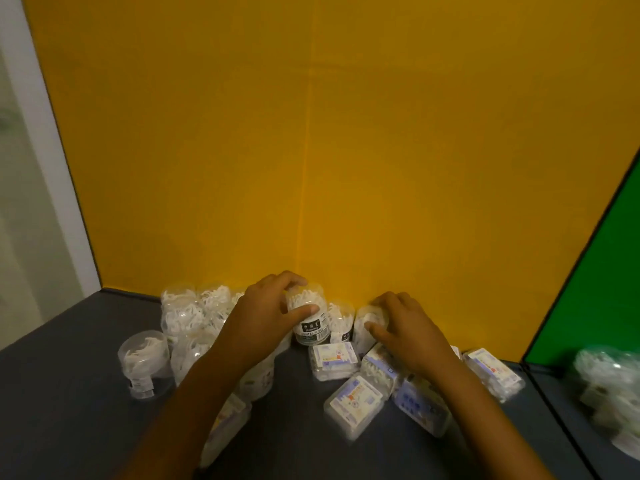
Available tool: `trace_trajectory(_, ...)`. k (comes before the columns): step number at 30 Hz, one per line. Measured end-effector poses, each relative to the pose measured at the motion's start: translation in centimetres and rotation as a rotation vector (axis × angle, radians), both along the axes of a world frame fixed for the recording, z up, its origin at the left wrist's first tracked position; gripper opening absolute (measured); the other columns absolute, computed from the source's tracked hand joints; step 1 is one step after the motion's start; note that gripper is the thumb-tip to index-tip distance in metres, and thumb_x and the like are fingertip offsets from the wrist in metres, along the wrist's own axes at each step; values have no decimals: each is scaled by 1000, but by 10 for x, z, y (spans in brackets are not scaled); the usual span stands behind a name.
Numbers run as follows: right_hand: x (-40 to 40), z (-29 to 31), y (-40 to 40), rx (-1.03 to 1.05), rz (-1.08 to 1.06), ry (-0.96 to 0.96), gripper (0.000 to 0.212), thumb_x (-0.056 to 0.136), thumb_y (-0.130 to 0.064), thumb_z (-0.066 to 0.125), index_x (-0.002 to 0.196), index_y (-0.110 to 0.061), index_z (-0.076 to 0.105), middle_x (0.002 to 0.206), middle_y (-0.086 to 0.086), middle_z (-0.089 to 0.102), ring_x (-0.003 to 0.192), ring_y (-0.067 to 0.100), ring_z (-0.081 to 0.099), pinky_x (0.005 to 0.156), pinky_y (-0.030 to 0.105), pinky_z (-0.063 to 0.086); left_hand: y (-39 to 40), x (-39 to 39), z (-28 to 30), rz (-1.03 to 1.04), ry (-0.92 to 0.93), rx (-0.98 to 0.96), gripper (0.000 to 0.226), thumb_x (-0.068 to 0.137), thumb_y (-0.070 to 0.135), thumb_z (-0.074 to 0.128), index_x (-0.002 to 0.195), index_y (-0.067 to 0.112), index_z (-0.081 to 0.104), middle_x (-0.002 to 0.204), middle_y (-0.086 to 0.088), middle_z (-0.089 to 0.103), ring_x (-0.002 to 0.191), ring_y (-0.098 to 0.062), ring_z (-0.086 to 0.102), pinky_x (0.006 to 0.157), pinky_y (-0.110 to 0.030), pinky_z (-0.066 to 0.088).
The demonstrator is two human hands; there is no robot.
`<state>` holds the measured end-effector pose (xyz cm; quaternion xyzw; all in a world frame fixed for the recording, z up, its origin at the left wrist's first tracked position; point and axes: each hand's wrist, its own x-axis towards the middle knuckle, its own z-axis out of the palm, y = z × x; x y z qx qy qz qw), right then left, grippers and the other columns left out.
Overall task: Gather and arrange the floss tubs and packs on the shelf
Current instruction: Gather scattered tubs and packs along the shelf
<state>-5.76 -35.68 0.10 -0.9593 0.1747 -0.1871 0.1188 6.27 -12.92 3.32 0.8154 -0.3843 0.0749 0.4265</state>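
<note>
Clear round floss tubs full of white picks stand on the dark shelf (76,427) against the yellow back wall. My left hand (266,313) grips one labelled tub (310,327) near the wall, fingers over its top and thumb on its side. My right hand (405,327) holds another tub (365,323) just to the right of it. A third tub (341,322) stands between them. A cluster of tubs (194,313) sits to the left, with one tub (143,362) apart at the far left. Flat clear floss packs (334,360) lie scattered in front and under my right arm.
The yellow wall (346,150) closes the back. A green panel (606,289) bounds the right side, with a blurred bundle of floss items (609,386) beyond a dark divider. Bare shelf surface shows at the front left.
</note>
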Motion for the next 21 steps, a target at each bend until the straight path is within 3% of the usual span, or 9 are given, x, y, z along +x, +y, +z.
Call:
trace_trajectory(4,6,-5,9,-8,-88,4,50,86,-52,63,127,-29,47,127,-2,51,112,20,52,83,31,45,2,-1,-3,0,12,-94,38,80,41,72,114,29,62,110,8,61,85,-7,59,79,-38,55)
trace_trajectory(9,9,-11,16,42,-105,-58,49,83,-40,70,124,-27,47,127,-1,50,107,21,55,78,31,47,7,-4,-6,0,19,-128,35,80,39,72,112,31,61,111,9,61,88,-4,56,78,-37,55)
trace_trajectory(21,-62,38,16,186,-169,-409,65,79,-45,75,133,-18,51,124,2,47,103,18,55,82,25,43,1,-52,13,-46,69,-238,32,80,35,73,111,34,63,114,12,61,96,2,55,79,-30,54)
